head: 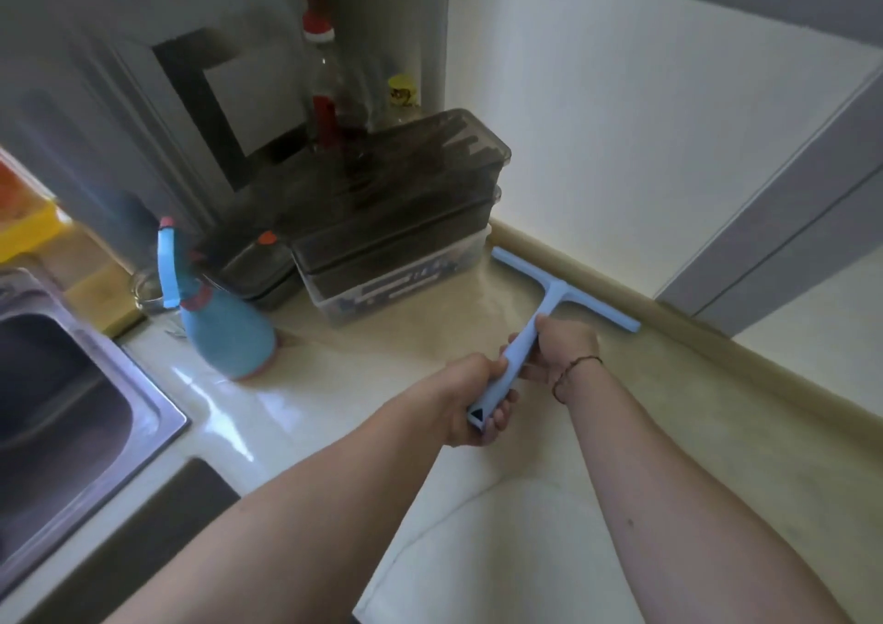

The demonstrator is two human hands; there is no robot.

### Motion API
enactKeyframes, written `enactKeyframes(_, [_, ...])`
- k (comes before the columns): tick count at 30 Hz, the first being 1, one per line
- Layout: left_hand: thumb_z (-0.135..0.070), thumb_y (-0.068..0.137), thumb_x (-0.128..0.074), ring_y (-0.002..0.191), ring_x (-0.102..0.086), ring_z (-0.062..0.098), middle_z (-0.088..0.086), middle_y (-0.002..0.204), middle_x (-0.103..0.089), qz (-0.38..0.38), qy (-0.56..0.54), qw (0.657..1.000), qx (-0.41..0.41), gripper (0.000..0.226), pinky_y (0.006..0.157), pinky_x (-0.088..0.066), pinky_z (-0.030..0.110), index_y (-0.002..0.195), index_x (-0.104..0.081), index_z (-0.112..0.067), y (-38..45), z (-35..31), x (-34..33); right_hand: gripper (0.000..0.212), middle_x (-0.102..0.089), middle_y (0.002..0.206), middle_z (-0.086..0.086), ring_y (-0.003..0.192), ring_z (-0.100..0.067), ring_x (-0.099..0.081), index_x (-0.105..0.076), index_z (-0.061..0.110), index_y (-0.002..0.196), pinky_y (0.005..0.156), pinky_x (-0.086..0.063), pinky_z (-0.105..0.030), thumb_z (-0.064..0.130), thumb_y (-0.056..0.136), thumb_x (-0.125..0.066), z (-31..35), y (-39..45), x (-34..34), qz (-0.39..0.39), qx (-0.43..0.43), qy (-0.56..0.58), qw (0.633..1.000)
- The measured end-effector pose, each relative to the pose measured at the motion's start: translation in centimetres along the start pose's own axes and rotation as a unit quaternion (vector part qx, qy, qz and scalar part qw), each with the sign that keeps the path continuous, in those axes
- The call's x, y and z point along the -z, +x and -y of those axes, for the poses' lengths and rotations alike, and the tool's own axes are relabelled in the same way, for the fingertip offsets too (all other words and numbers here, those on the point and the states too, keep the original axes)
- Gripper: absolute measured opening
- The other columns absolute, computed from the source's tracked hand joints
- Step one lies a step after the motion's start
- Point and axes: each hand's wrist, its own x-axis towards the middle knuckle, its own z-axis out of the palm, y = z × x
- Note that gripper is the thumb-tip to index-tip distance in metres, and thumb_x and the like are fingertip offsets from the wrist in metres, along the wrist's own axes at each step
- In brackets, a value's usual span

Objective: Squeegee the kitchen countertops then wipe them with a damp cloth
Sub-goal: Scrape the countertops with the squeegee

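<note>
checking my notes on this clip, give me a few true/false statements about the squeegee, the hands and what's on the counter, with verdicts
1. Both hands grip the squeegee handle. True: the left hand holds the lower end and the right hand holds it higher up.
2. The squeegee blade lies at the back of the countertop, along the raised edge by the wall. True.
3. The blue spray bottle stands to the right of the squeegee. False: it stands to the left, between the sink and the stacked containers.
4. A damp cloth is in the left hand. False: that hand holds only the squeegee handle, and no cloth is in view.
5. The bracelet is on the right wrist. True.
</note>
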Motion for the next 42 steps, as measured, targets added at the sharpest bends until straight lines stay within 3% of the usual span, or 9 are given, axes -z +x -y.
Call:
enactKeyframes(6, [-0.048,0.099,-0.038,0.041,-0.036,0.008,-0.001,0.059,-0.043,-0.037,-0.001,0.999,-0.014,0.044,0.040,-0.026,0.016,0.081,-0.051,-0.010,0.2,0.4,-0.6,0.019,-0.070,0.079,-0.021,0.070,-0.033,-0.071,-0.060,-0.004,0.098,0.044,-0.053,-0.037,0.014,0.095,-0.053,0.1,0.2,0.3,0.006,0.003,-0.011,1.000])
enactKeyframes(11, [-0.049,0.099,-0.036,0.040,-0.032,0.007,-0.002,0.058,-0.042,-0.048,0.009,0.999,-0.020,0.044,0.040,-0.022,0.016,0.080,-0.049,-0.012,0.6,0.6,-0.8,0.034,-0.063,0.085,-0.013,0.059,-0.023,-0.063,-0.055,-0.002,0.098,0.030,-0.044,-0.021,0.032,0.097,-0.054,1.1,0.9,0.9,-0.031,0.059,-0.088,0.994])
enactKeyframes(15, [-0.052,0.098,-0.035,0.038,-0.032,0.007,-0.002,0.057,-0.042,-0.046,0.017,0.999,-0.019,0.046,0.040,-0.024,0.016,0.080,-0.049,-0.013,1.0,0.8,-0.6,0.034,-0.066,0.081,-0.022,0.062,-0.031,-0.067,-0.058,-0.007,0.098,0.038,-0.053,-0.036,0.026,0.098,-0.053,1.5,2.0,0.8,-0.003,0.012,-0.072,0.997])
enactKeyframes(19, [-0.051,0.099,-0.032,0.038,-0.031,0.007,-0.002,0.057,-0.040,-0.040,0.014,0.999,-0.024,0.046,0.040,-0.022,0.014,0.078,-0.047,-0.014,1.3,1.3,-0.5,0.030,-0.064,0.074,-0.019,0.056,-0.029,-0.064,-0.057,-0.003,0.091,0.036,-0.051,-0.035,0.026,0.096,-0.052,1.3,2.5,0.2,-0.020,-0.014,-0.078,0.997])
enactKeyframes(23, [-0.050,0.100,-0.030,0.036,-0.029,0.006,-0.003,0.058,-0.037,-0.019,0.010,0.999,-0.024,0.044,0.039,-0.020,0.014,0.077,-0.044,-0.015,1.0,1.6,-0.7,0.034,-0.060,0.068,-0.016,0.036,-0.024,-0.057,-0.060,0.000,0.091,0.030,-0.045,-0.032,0.031,0.095,-0.047,1.3,3.1,-0.7,-0.081,-0.039,-0.115,0.989])
enactKeyframes(29, [-0.046,0.100,-0.027,0.042,-0.025,0.007,-0.003,0.060,-0.033,0.005,-0.007,1.000,-0.028,0.039,0.040,-0.017,0.016,0.075,-0.039,-0.017,-0.2,4.1,-1.3,0.040,-0.056,0.067,-0.015,0.053,-0.026,-0.054,-0.055,0.002,0.085,0.051,-0.051,-0.035,0.037,0.097,-0.043,0.0,1.2,-0.9,-0.077,-0.020,-0.141,0.987])
enactKeyframes(33, [-0.048,0.099,-0.028,0.038,-0.026,0.006,-0.003,0.060,-0.034,0.004,-0.003,1.000,-0.015,0.040,0.042,-0.017,0.017,0.075,-0.040,-0.017,-1.6,6.7,0.7,0.030,-0.060,0.071,-0.016,0.055,-0.026,-0.059,-0.056,0.003,0.090,0.039,-0.049,-0.029,0.029,0.096,-0.042,-2.9,-1.1,-1.8,-0.070,-0.012,-0.140,0.988])
enactKeyframes(42, [-0.050,0.099,-0.031,0.038,-0.028,0.008,-0.002,0.059,-0.039,-0.010,-0.021,1.000,0.003,0.042,0.042,-0.018,0.016,0.076,-0.043,-0.016,-4.8,13.1,4.2,0.021,-0.057,0.070,-0.016,0.051,-0.023,-0.050,-0.057,0.004,0.091,0.037,-0.049,-0.031,0.020,0.090,-0.042,-8.0,-6.6,-3.8,-0.028,-0.040,-0.132,0.990])
